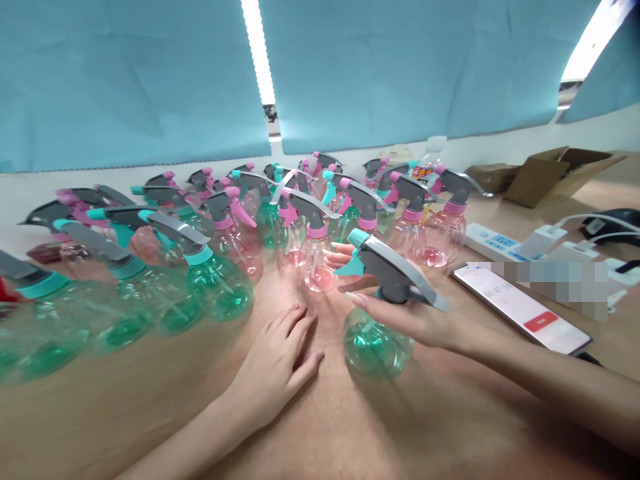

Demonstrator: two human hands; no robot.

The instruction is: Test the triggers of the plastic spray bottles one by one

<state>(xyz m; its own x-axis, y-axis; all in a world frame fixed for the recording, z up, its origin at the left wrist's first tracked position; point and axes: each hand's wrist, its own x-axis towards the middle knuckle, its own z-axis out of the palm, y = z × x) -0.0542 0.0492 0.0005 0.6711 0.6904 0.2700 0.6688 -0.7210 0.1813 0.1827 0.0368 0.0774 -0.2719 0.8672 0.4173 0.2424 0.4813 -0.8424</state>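
My right hand (400, 320) is around the neck of a green spray bottle (377, 343) with a grey and turquoise trigger head. The thumb lies across the front; the other fingers reach behind the head, partly hidden by it. The bottle is upright, just above or on the table; I cannot tell which. My left hand (280, 353) rests on the table to its left, fingers loosely stretched and holding nothing. Beyond its fingertips stands a clear pink spray bottle (320, 263). Another green spray bottle (220, 287) stands to the upper left of that hand.
Several green and pink spray bottles stand in rows at the left and back. At right lie a phone (525, 307) with a lit screen, a white power strip (493, 241) with plugs and cables, and an open cardboard box (545, 177). A blue cloth (150, 80) hangs behind.
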